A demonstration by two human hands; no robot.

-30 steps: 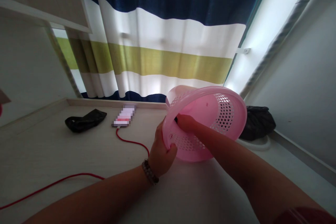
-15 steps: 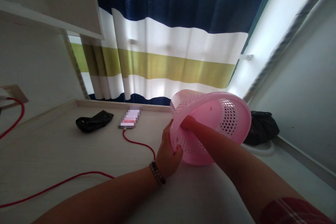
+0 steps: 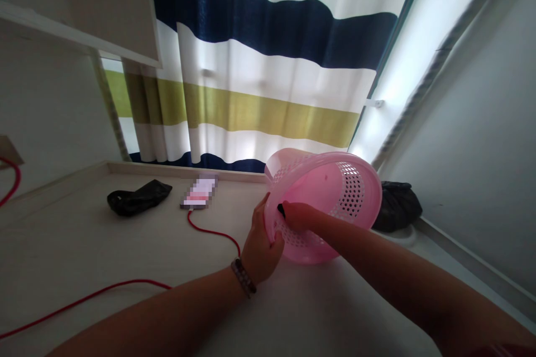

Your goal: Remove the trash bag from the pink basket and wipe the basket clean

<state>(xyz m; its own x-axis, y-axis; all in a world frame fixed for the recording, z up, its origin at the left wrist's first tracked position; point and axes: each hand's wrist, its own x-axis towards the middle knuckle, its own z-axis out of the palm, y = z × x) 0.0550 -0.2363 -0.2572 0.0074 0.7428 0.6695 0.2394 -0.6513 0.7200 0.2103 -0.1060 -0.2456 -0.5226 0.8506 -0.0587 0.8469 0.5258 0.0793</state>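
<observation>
A pink plastic basket (image 3: pixel 322 173) with perforated walls lies tilted, its mouth turned toward me. My left hand (image 3: pixel 262 245) grips its near left rim, thumb on the inner side and fingers outside. Inside the basket, my right hand (image 3: pixel 297 216) is closed, and a small black item (image 3: pixel 281 210) sticks out from its fingers. What that black item is I cannot make out; most of it is hidden by the hand.
To the left lie a black pouch-like item (image 3: pixel 139 198) and a phone (image 3: pixel 199 192) with a red cable (image 3: pixel 213 231). A black bag (image 3: pixel 397 206) sits behind the basket on the right. Striped curtains (image 3: pixel 251 106) hang at the back.
My right hand has moved down and slightly left inside the basket, and a black item now shows at its fingers. The left hand keeps its grip on the rim. The view has shifted slightly.
</observation>
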